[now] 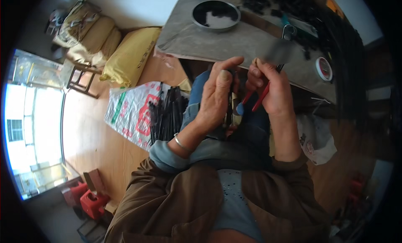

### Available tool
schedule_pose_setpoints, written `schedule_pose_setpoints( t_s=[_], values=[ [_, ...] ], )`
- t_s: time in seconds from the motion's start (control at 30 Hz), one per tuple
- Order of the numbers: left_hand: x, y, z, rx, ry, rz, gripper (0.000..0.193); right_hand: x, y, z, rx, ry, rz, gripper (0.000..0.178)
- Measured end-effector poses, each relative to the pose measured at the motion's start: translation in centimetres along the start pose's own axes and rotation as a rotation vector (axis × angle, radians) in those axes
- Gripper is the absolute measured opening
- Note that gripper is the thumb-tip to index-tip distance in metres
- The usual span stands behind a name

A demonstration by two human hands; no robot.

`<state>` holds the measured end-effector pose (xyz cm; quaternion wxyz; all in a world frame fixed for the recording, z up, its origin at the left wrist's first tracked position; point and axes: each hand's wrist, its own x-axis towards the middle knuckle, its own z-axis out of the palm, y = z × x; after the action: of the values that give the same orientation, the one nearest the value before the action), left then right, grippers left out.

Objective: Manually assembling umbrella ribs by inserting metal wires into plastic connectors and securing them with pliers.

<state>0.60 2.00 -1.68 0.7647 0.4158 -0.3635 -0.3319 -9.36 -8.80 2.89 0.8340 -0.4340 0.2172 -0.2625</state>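
Note:
My left hand (215, 92) is raised over my lap, its thumb folded in and its forefinger stretched out to the right. Thin black strips (230, 101) run down from its palm side, partly hidden by the fingers. Beside it, my right hand (272, 86) closes around red-handled pliers (261, 97). The pliers' handles point down and left, and their dark jaws are mostly hidden past the hand. Its thumb and forefinger are also pinched together at the tips; anything small between them is too unclear to name.
A grey table (180, 36) ahead carries a metal bowl (216, 15), black parts (259, 2) and a round red-and-white container (323, 69). Long black strips (169, 111) lie on a printed white sack (130, 113) at left. Behind them are a yellow sack (130, 54) and a small stool (81, 79).

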Motion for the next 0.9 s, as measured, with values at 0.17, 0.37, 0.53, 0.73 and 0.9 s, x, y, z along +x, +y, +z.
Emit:
schedule_pose_setpoints(
  t_s=[0.17,0.37,0.53,0.73,0.9],
  values=[
    [-0.9,0.1,-1.7,0.060,0.089,0.013,0.046,0.1,2.8,3.2,-0.202,0.027,-0.053,0.020],
    [-1.4,0.9,-2.2,-0.106,0.127,-0.141,0.046,0.0,3.7,4.0,-0.337,0.018,-0.071,0.021],
    [-1.5,0.8,-2.6,-0.065,0.137,-0.082,0.044,0.1,4.1,4.6,-0.385,0.045,-0.078,0.024],
    [-1.7,0.7,-2.6,-0.054,0.156,-0.078,0.044,0.0,4.1,4.6,-0.442,0.060,-0.054,0.025],
    [-1.6,0.7,-2.7,0.009,0.129,-0.071,0.048,0.0,4.1,4.8,-0.383,0.081,-0.058,0.023]
  ],
)
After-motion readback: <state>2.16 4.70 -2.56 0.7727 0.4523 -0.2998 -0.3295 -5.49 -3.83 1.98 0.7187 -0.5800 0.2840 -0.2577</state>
